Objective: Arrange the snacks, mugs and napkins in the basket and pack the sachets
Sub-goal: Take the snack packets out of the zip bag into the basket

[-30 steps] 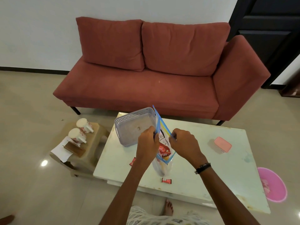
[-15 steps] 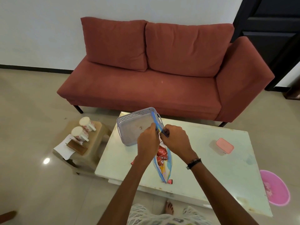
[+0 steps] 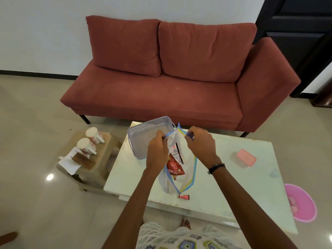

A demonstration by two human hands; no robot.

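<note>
Head view shows my left hand [image 3: 157, 153] and right hand [image 3: 200, 143] each pinching one lip of the zip bag [image 3: 179, 164] above the white table [image 3: 251, 177], just in front of the grey basket [image 3: 143, 130]. Both grips are tight on the blue seal strip. Snack packets [image 3: 175, 166] sit inside the bag. To do this well, I judge I should pull the lips evenly apart and keep the bag upright so nothing slides out. One red sachet [image 3: 184, 196] lies on the table near the bag's bottom corner.
</note>
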